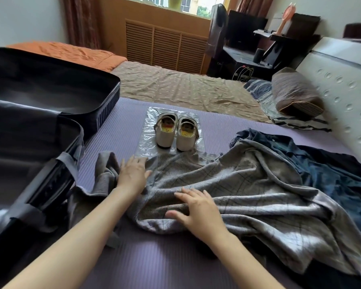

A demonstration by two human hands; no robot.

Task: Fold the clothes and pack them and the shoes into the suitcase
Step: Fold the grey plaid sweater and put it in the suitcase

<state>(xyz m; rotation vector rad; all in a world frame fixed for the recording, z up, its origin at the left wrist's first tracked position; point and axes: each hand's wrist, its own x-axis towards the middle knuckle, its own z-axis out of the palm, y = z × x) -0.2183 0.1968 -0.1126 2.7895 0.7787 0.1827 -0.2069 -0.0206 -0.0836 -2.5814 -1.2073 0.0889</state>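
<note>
A grey checked garment (238,184) lies rumpled across the purple mat (117,130). My left hand (132,174) rests flat on its left part, fingers apart. My right hand (198,209) lies flat on its near edge, fingers spread, holding nothing. A pair of white shoes (175,132) stands on a clear plastic bag (148,140) just beyond the garment. The open black suitcase (50,113) lies at the left, its grey straps hanging at the near rim. A dark blue garment (331,170) is heaped at the right, partly under the grey one.
Beyond the mat lie a brown sheet (175,84) and an orange cover (71,53). A striped pillow (296,92) leans by the white headboard (342,84) at the right. A dark desk (258,49) stands at the back by the window.
</note>
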